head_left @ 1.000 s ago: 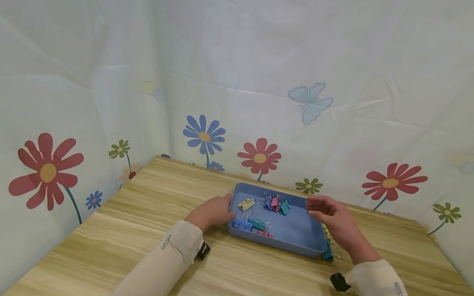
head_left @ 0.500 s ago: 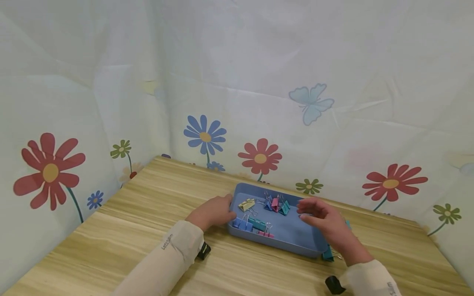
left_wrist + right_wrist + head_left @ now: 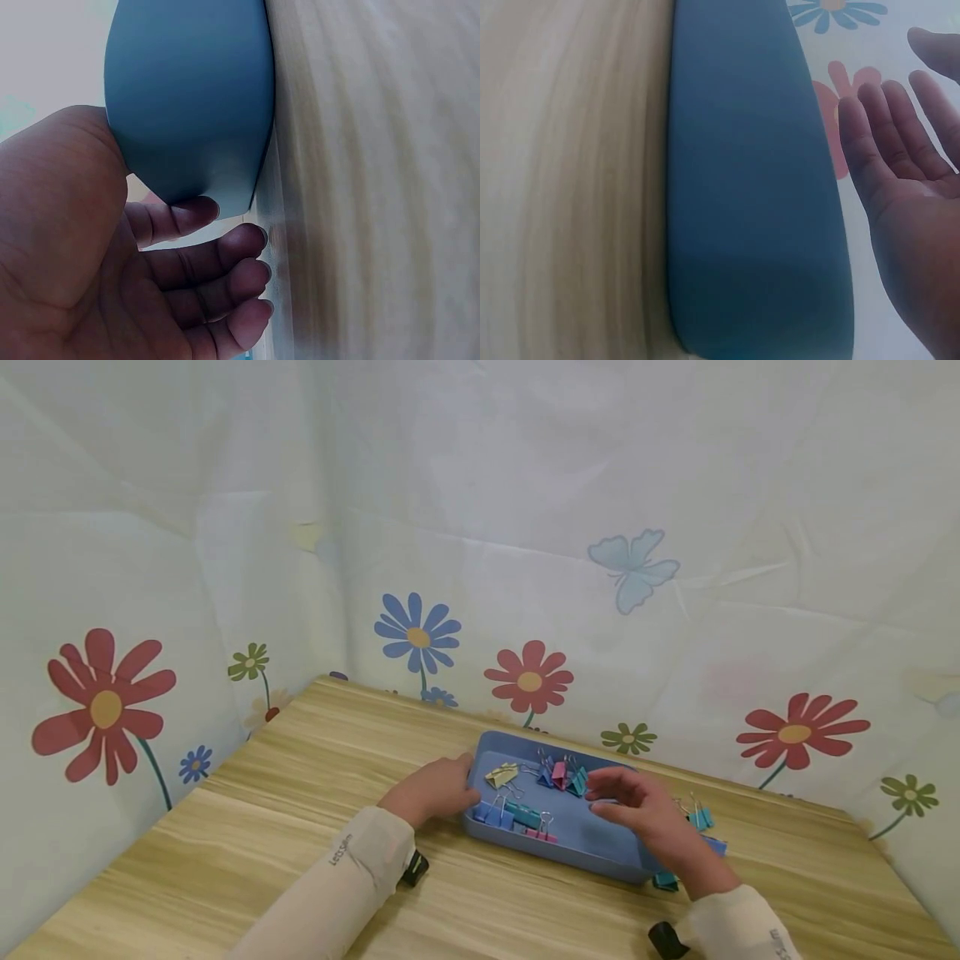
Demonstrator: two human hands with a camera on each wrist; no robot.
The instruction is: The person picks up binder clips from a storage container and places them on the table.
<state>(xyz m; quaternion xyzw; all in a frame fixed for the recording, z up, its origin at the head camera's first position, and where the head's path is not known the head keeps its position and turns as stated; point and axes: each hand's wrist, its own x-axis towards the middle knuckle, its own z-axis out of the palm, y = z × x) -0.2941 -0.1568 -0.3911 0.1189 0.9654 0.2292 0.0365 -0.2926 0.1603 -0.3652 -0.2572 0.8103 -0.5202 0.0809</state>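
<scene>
A blue rectangular tray [image 3: 592,858] lies on the table. My left hand [image 3: 431,791] grips its left end; the left wrist view has the thumb side and index finger against the tray wall [image 3: 191,90], other fingers curled below. Over the tray's right part hovers my right hand [image 3: 652,818], fingers spread loosely, with nothing in them; its palm [image 3: 922,217] shows bare in the right wrist view. Inside the tray are binder clips: a yellow one [image 3: 502,775], a blue one [image 3: 492,814], a teal one [image 3: 522,813], a pink one [image 3: 542,836], and a back cluster [image 3: 559,774].
Right of the tray, on the wooden table [image 3: 300,760], lie more binder clips: a teal one [image 3: 701,818], a blue one [image 3: 716,845], and another teal one [image 3: 665,881] near the tray's front right corner. A flower-printed curtain [image 3: 465,568] stands behind the table.
My right hand has moved left from the tray's right edge to above its inside, uncovering clips on the table to the right. The left hand and tray stay put.
</scene>
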